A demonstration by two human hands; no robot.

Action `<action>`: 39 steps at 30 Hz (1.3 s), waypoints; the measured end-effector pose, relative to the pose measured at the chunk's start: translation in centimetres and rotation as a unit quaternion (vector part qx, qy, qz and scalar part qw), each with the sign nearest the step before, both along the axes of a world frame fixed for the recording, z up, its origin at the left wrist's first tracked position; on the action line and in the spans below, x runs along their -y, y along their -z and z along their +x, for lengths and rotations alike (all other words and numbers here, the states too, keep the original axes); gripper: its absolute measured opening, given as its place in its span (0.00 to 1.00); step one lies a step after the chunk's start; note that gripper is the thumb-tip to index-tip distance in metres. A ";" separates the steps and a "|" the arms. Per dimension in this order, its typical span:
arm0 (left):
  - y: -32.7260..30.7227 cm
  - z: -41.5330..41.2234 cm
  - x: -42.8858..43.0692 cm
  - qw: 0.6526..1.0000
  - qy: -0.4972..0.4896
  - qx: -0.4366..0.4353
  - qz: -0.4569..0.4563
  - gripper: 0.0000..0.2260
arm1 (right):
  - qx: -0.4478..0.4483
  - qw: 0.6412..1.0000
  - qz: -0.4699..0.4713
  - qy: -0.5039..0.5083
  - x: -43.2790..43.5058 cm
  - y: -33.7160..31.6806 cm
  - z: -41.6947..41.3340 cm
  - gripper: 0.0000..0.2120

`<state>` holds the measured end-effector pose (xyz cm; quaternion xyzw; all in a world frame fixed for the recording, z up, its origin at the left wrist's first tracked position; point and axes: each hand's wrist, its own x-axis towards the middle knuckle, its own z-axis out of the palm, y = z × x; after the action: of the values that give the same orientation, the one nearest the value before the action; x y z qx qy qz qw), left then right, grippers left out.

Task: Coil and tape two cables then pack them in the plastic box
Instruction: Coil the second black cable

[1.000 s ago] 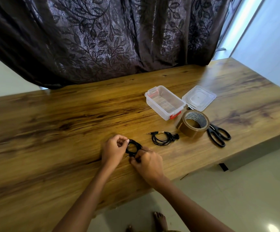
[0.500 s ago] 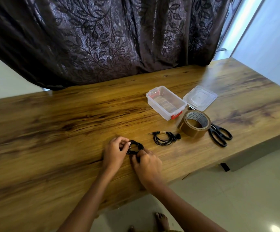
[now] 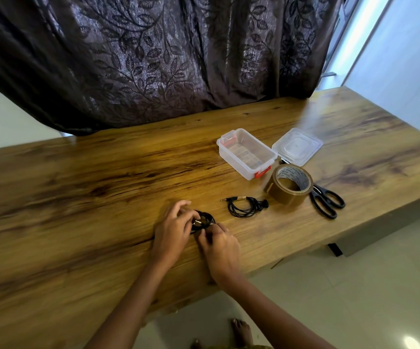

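Observation:
A coiled black cable (image 3: 205, 220) lies on the wooden table (image 3: 83, 192) near its front edge. My left hand (image 3: 172, 231) holds the coil from the left, fingers curled over it. My right hand (image 3: 220, 244) pinches the coil's near side; both hands hide much of it. A second black cable (image 3: 244, 206) with a jack plug lies loosely coiled to the right. Behind it stand the open clear plastic box (image 3: 246, 153) with red latches, its lid (image 3: 297, 146), a roll of brown tape (image 3: 289, 185) and black scissors (image 3: 325, 200).
A dark leaf-patterned curtain (image 3: 153, 59) hangs behind the table's far edge. The table's front edge runs just under my wrists, with tiled floor (image 3: 354, 298) and a bare foot (image 3: 240, 332) below.
Both hands stayed on the coiled cable, fingers shifting slightly around it. The view drifted a little. The second cable, box, tape and scissors have not moved.

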<state>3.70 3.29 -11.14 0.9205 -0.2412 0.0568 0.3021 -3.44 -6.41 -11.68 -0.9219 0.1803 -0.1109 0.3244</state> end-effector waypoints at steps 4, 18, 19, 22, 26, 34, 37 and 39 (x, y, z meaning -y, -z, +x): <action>-0.1 0.2 0.0 0.999 0.011 0.023 0.031 0.09 | 0.009 1.000 0.012 0.001 0.0 0.3 -0.1 0.11; -0.8 -0.4 0.1 0.997 0.040 0.017 0.070 0.06 | 0.008 1.000 -0.012 -0.001 0.2 0.3 -0.2 0.08; -0.8 -0.4 0.1 0.997 0.036 0.014 0.068 0.06 | 0.009 1.000 -0.012 -0.003 0.3 0.2 -0.2 0.07; -0.9 -0.4 0.2 0.998 0.028 0.008 0.063 0.07 | 0.039 0.998 -0.026 -0.045 0.5 0.2 -0.3 0.11; -1.0 -0.4 0.1 0.998 0.031 -0.004 0.063 0.10 | 0.040 0.993 -0.072 -0.087 0.9 0.4 0.0 0.15; -1.8 -0.3 -0.2 0.994 0.059 -0.062 0.074 0.09 | 0.023 0.997 -0.045 -0.067 1.3 0.4 0.0 0.09; -2.0 0.0 -0.3 0.989 0.072 -0.093 0.085 0.09 | 0.024 0.997 -0.039 -0.067 1.5 0.3 0.0 0.09; -2.2 0.2 -0.5 0.987 0.076 -0.115 0.079 0.07 | 0.024 0.997 -0.041 -0.067 1.6 0.3 0.1 0.09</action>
<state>3.85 3.74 -8.96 0.9209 -0.2776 -0.0921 0.2578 -3.37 -8.03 -12.01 -0.9414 0.1058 -0.1185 0.2975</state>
